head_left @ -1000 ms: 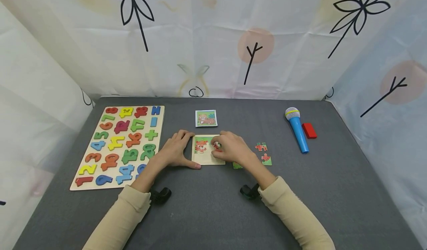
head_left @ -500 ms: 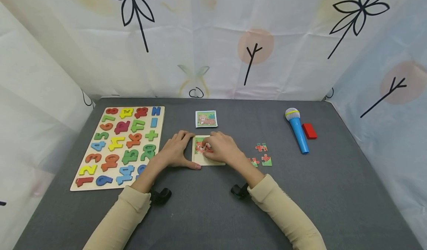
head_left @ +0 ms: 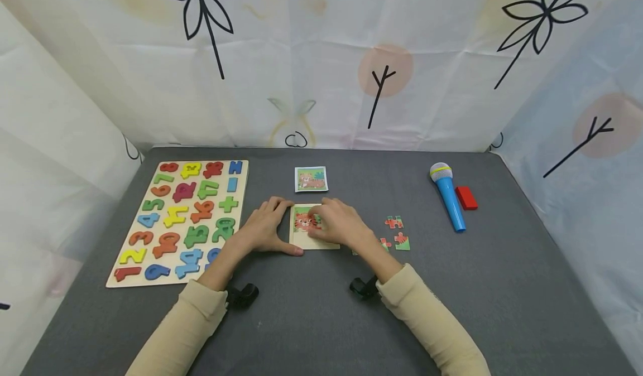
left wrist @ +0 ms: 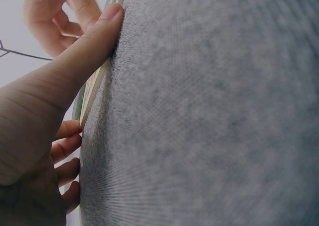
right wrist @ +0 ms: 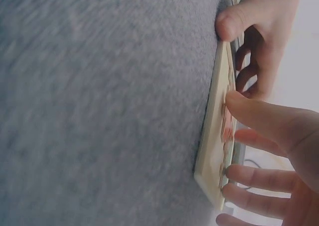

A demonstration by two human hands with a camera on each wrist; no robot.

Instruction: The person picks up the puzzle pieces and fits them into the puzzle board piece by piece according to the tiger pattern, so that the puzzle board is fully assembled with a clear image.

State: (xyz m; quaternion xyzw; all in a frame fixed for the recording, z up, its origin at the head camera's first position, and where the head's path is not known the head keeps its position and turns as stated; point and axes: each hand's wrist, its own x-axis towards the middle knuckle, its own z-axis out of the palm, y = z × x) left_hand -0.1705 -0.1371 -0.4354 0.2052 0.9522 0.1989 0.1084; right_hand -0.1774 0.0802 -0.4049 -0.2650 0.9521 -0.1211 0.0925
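A small wooden puzzle board [head_left: 315, 244] lies mid-table with a tiger-face picture piece [head_left: 303, 222] in its upper left area. My left hand [head_left: 263, 230] holds the board across its left side, thumb at the near edge and fingers at the far corner. Over the board, my right hand [head_left: 336, 221] pinches a puzzle piece [right wrist: 227, 121] between thumb and forefinger, beside the tiger piece; the other fingers stay spread. Most of that piece is hidden by the fingers in the head view. Several loose puzzle pieces [head_left: 402, 242] lie to the right, one partly behind my right wrist.
At the left stands a large number board [head_left: 111, 279] with colourful numerals. A picture card [head_left: 310, 179] lies beyond the puzzle board. Towards the back right are a blue toy microphone [head_left: 450, 202] and a red block [head_left: 466, 197]. White printed curtains [head_left: 321, 58] close in the grey table.
My right hand has moved left over the board, bringing its piece against the tiger-face piece; over the last half second it has barely shifted. My left hand stays where it was.
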